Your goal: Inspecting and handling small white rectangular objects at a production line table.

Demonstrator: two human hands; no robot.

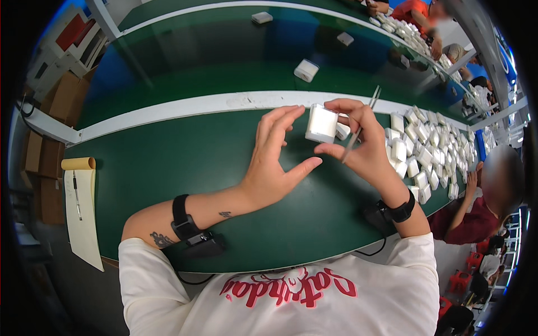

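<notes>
A small white box (322,124) with clear edges is held up above the green table, between the thumb and index finger of my right hand (367,137). That hand also holds a pair of thin metal tweezers (358,126), which slants up past the knuckles. My left hand (272,159) is open to the left of the box, fingers stretched out and thumb apart. Its fingertips come close to the box's left edge; I cannot tell whether they touch. Another white box (342,131) shows partly behind the held one.
A large pile of white boxes (428,148) lies on the right of the green table (168,162). Beyond the white rail (235,101), several boxes lie on a dark green belt (196,56). A notepad (84,207) with a pen (77,196) lies left. A co-worker (476,207) sits right.
</notes>
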